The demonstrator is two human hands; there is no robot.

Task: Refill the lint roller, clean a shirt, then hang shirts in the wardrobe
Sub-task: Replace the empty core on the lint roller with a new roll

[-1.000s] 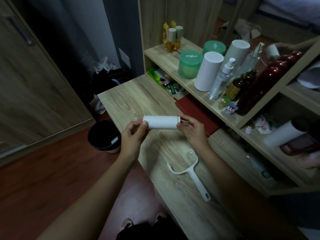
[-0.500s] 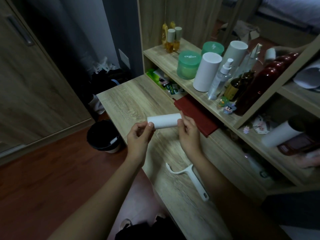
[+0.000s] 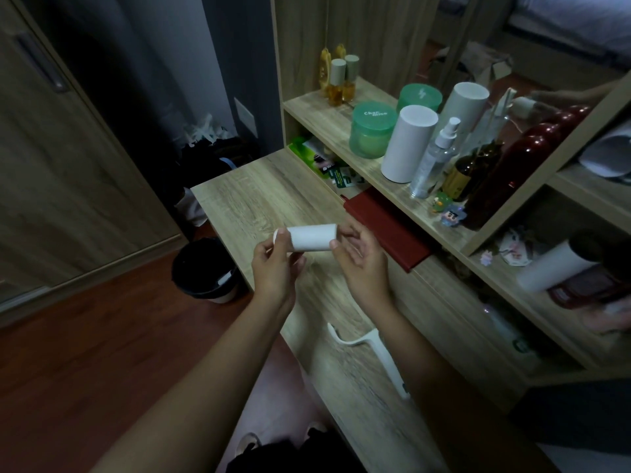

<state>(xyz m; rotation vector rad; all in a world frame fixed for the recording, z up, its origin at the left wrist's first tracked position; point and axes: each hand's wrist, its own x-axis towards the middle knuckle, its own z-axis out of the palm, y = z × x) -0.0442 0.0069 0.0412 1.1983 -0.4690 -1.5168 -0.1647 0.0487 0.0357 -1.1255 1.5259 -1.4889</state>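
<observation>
A white lint roll refill (image 3: 312,237) is held level above the wooden desk (image 3: 252,199). My left hand (image 3: 276,268) grips its left end, thumb over the end face. My right hand (image 3: 362,257) pinches its right end with the fingertips. The white lint roller handle (image 3: 379,356), with no roll on it, lies on the desk below my right forearm. No shirt is in sight.
A black bin (image 3: 205,271) stands on the red-brown floor left of the desk. A red notebook (image 3: 386,230) lies at the desk's back edge. The shelf (image 3: 324,114) behind holds green jars, white cylinders and bottles. A wooden wardrobe door (image 3: 51,165) fills the left.
The roll has been turned and shifted slightly in my hands. My left thumb now covers its left end, and my right hand has moved from over the roll to its right end.
</observation>
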